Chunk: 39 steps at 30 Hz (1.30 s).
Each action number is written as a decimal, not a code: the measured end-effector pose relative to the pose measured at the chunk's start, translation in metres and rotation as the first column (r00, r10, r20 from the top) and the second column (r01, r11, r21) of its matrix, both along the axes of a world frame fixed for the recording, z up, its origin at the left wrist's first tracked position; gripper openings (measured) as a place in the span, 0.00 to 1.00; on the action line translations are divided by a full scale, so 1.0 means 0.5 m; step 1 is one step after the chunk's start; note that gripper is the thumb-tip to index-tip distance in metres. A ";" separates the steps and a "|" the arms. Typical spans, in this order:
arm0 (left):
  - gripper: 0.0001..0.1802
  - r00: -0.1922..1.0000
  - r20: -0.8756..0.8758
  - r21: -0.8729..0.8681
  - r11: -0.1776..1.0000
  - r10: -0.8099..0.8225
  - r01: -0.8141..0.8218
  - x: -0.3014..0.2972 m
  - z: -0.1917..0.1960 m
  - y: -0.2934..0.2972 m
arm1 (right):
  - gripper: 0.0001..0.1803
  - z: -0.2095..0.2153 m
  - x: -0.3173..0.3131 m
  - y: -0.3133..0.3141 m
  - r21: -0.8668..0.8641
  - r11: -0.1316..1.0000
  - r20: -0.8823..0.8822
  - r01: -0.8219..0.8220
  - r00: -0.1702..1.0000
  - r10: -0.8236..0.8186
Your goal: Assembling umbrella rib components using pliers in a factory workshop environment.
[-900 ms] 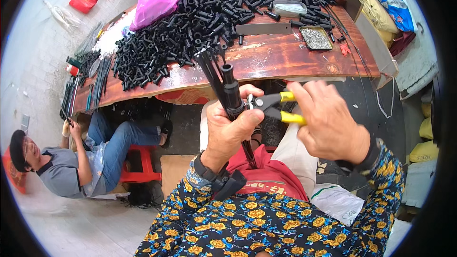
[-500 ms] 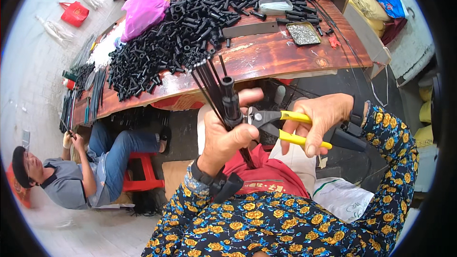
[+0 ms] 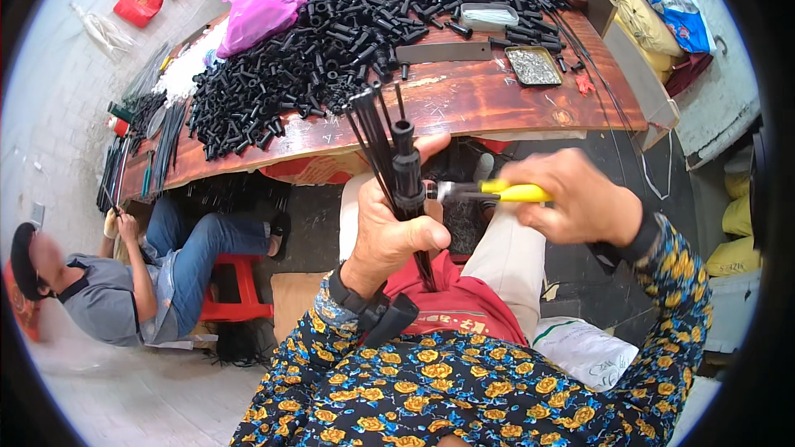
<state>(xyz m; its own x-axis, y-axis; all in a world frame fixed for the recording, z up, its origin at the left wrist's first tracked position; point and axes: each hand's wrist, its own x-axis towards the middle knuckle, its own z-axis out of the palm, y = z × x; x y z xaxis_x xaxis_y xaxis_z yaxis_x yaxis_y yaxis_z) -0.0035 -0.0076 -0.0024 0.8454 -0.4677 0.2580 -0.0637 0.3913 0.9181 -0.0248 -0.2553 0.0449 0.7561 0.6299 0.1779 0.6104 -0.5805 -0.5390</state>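
Although scratches and pale worn patches break its shine, the wide reddish-brown wooden table (image 3: 480,116) carries a broad heap of short, tubular black plastic parts (image 3: 281,87), some with flared ends. At the upper left of this heap lies a crumpled, thin pink plastic bag (image 3: 261,15). In front of the table, the left hand (image 3: 383,238) grips a bundle of long, thin black rods (image 3: 374,128) — its thumb stretched toward the right. The right hand (image 3: 584,199) is closed around the smooth yellow handles of metal-headed pliers (image 3: 527,194); their head is blurred, so I cannot tell how wide the jaws stand. Also in the left hand is a stepped, hollow black tube (image 3: 406,167) — nearly upright, its open end up, with the pliers' head just beside it.
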 end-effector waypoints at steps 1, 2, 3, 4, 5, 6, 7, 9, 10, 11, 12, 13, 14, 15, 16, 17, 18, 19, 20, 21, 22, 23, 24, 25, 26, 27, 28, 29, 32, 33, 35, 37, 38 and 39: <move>0.49 0.997 -0.070 -0.034 0.999 -0.018 0.016 -0.003 0.012 -0.009 | 0.21 -0.005 0.010 -0.004 0.189 0.980 -0.728 0.064 0.679 0.096; 0.50 0.989 -0.141 -0.068 0.997 -0.039 0.030 -0.007 0.019 -0.017 | 0.21 0.012 0.014 -0.010 0.237 0.971 -0.950 0.008 0.210 0.230; 0.47 0.993 -0.106 -0.012 0.999 -0.047 0.045 -0.009 0.013 -0.019 | 0.21 0.009 0.017 -0.012 0.235 0.972 -0.958 -0.023 0.166 0.236; 0.41 0.993 -0.095 0.035 0.997 -0.068 0.071 -0.015 0.015 -0.017 | 0.22 0.007 0.018 -0.014 0.234 0.971 -0.964 -0.052 0.121 0.238; 0.38 0.991 -0.114 0.026 0.997 -0.073 0.077 -0.013 0.022 -0.018 | 0.22 0.012 0.014 -0.016 0.230 0.972 -0.964 -0.045 0.123 0.234; 0.35 0.989 -0.133 0.018 0.997 -0.068 0.071 -0.012 0.026 -0.018 | 0.26 0.021 0.007 -0.015 0.173 0.983 -0.850 -0.062 0.495 0.181; 0.35 0.990 -0.131 0.015 0.999 -0.049 0.051 -0.013 0.026 -0.012 | 0.29 0.035 0.005 -0.009 0.114 0.991 -0.600 -0.072 0.790 0.127; 0.21 0.977 -0.214 -0.008 1.000 0.011 -0.013 -0.010 0.025 0.001 | 0.37 0.047 -0.031 0.027 -0.054 0.992 0.040 0.111 0.993 -0.109; 0.21 0.977 -0.212 -0.014 1.000 0.013 -0.017 -0.009 0.024 0.002 | 0.38 0.043 -0.050 0.039 -0.171 0.941 0.503 0.294 0.847 -0.173; 0.22 0.978 -0.207 0.001 0.999 0.033 -0.034 -0.007 0.022 0.002 | 0.35 0.047 -0.056 0.045 -0.231 0.908 0.611 0.348 0.778 -0.143; 0.22 0.979 -0.201 0.012 0.999 0.037 -0.036 -0.006 0.020 -0.002 | 0.35 0.040 -0.059 0.037 -0.238 0.903 0.615 0.357 0.775 -0.144; 0.27 0.976 -0.219 0.012 1.000 -0.011 0.014 0.000 0.015 0.002 | 0.33 0.019 -0.058 0.021 -0.202 0.923 0.658 0.327 0.744 -0.120; 0.27 0.976 -0.217 0.006 1.000 -0.020 0.022 0.002 0.012 -0.002 | 0.32 0.008 -0.058 0.012 -0.166 0.942 0.699 0.292 0.708 -0.097; 0.29 0.983 -0.178 -0.029 0.999 -0.037 0.032 0.001 0.008 -0.001 | 0.24 0.007 -0.051 0.011 -0.131 0.959 0.670 0.252 0.736 -0.102; 0.31 0.989 -0.139 -0.063 0.997 -0.053 0.044 0.001 0.002 0.000 | 0.24 0.013 -0.040 0.007 -0.127 0.960 0.668 0.251 0.737 -0.104; 0.35 0.990 -0.127 -0.075 0.995 -0.068 0.059 0.006 -0.005 0.006 | 0.23 0.024 -0.024 0.001 -0.007 0.992 0.140 0.126 0.982 -0.123; 0.35 0.988 -0.134 -0.071 0.996 -0.071 0.062 0.004 -0.001 0.011 | 0.22 0.032 -0.011 -0.004 0.163 0.983 -0.428 0.087 0.904 -0.009; 0.32 0.987 -0.152 -0.053 0.998 -0.053 0.045 0.003 0.008 0.011 | 0.19 0.014 0.001 -0.017 0.231 0.965 -0.823 0.125 0.553 0.125; 0.29 0.985 -0.170 -0.034 0.999 -0.034 0.029 0.003 0.016 0.016 | 0.16 0.018 -0.005 -0.027 0.119 0.992 -0.889 -0.039 0.441 0.124; 0.21 0.963 -0.270 0.002 1.000 0.022 -0.023 0.019 -0.002 0.038 | 0.16 0.010 -0.013 -0.019 0.125 0.986 -0.863 -0.108 0.479 0.162; 0.15 0.966 -0.256 -0.056 0.997 0.029 -0.044 0.028 -0.008 0.040 | 0.16 -0.014 -0.027 -0.002 0.135 0.973 -0.836 -0.184 0.506 0.212; 0.16 0.973 -0.230 -0.039 0.999 0.001 -0.011 0.023 -0.008 0.035 | 0.16 -0.057 -0.031 -0.003 0.195 0.978 -0.843 -0.070 0.498 0.204; 0.17 0.979 -0.201 -0.024 0.999 -0.026 0.022 0.017 -0.001 0.025 | 0.16 -0.070 -0.036 0.002 0.197 0.977 -0.842 -0.077 0.498 0.209; 0.22 0.986 -0.156 -0.010 0.998 -0.057 0.056 0.017 -0.002 0.025 | 0.16 -0.077 -0.042 0.007 0.270 0.961 -0.842 -0.057 0.471 0.265; 0.22 0.987 -0.154 -0.009 0.999 -0.050 0.049 0.020 -0.002 0.029 | 0.16 -0.085 -0.048 0.012 0.340 0.940 -0.837 -0.037 0.444 0.320; 0.26 0.984 -0.174 -0.082 0.996 -0.044 0.030 0.027 -0.004 0.038 | 0.14 -0.102 -0.056 0.011 0.304 0.952 -0.827 -0.024 0.489 0.276; 0.30 0.980 -0.195 -0.157 0.988 -0.038 0.007 0.033 -0.006 0.049 | 0.12 -0.114 -0.069 0.010 0.395 0.918 -0.812 0.036 0.480 0.331; 0.39 0.996 -0.059 -0.150 0.987 -0.063 0.054 0.045 -0.020 0.063 | 0.11 -0.109 -0.073 0.009 0.427 0.904 -0.810 0.035 0.460 0.365; 0.52 0.998 -0.036 -0.145 0.989 -0.045 0.039 0.057 -0.024 0.056 | 0.18 -0.181 -0.100 0.021 0.770 0.635 -0.538 -0.055 0.478 0.694; 0.59 0.997 -0.075 -0.086 0.996 -0.008 0.002 0.058 -0.016 0.048 | 0.21 -0.178 -0.109 0.039 0.699 0.711 -0.592 -0.078 0.496 0.635; 0.59 0.995 -0.097 -0.088 0.996 0.000 -0.009 0.064 -0.012 0.041 | 0.26 -0.214 -0.131 0.065 0.539 0.828 -0.676 -0.155 0.507 0.535; 0.59 0.990 -0.136 -0.066 0.997 0.033 -0.042 0.065 -0.010 0.037 | 0.25 -0.229 -0.119 0.088 0.395 0.890 -0.792 -0.229 0.405 0.456; 0.59 0.990 -0.133 -0.064 0.997 0.040 -0.049 0.066 -0.011 0.038 | 0.25 -0.225 -0.120 0.085 0.396 0.887 -0.790 -0.236 0.405 0.460; 0.58 0.990 -0.139 -0.072 0.997 0.016 -0.026 0.070 -0.015 0.041 | 0.25 -0.222 -0.121 0.082 0.413 0.903 -0.829 -0.115 0.362 0.425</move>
<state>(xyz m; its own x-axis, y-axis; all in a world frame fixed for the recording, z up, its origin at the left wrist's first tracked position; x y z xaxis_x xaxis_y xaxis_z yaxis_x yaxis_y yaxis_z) 0.0316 0.0128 -0.0099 0.8849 -0.4333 0.1711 0.0528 0.4581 0.8873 -0.0851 -0.2141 -0.0662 0.3658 0.8810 -0.3001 -0.2108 -0.2356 -0.9487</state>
